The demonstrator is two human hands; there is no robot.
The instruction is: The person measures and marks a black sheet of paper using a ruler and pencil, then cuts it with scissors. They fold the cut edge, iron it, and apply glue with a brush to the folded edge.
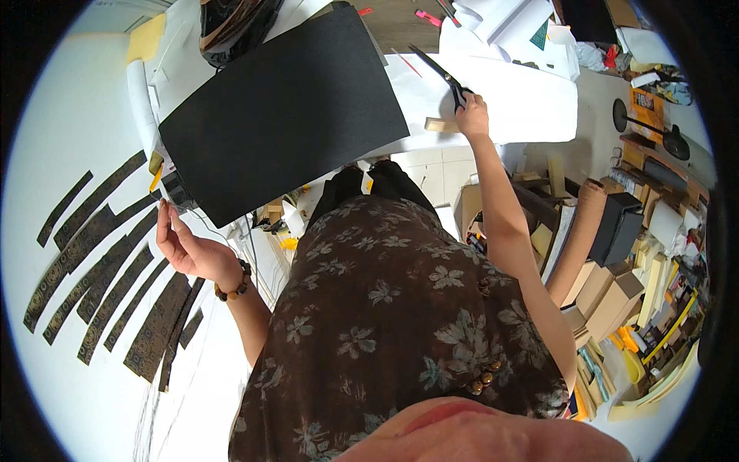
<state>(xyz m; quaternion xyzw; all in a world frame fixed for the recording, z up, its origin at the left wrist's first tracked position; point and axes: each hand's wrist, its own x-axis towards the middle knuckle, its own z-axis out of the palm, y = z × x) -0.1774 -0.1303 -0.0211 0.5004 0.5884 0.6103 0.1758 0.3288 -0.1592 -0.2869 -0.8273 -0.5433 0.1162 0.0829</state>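
Note:
My right hand [473,117] is closed round the handles of a pair of black scissors [443,75]. Their blades point up and to the left over a white sheet [531,100], and a short beige strip [441,125] lies just beside the hand. On the left, my left hand [192,250] is raised, fingertips and thumb drawn together at the end of a dark patterned strip [138,208]. Whether it grips that strip or some other small thing, I cannot tell. Between the hands, a large black sheet [285,115] covers much of the table.
Several dark patterned strips [104,281] are spread over the white surface at left. A dark shiny object [239,31] stands behind the black sheet. Boxes, rolls and boards crowd the right side, including a brown roll [581,231] and a black box [616,227].

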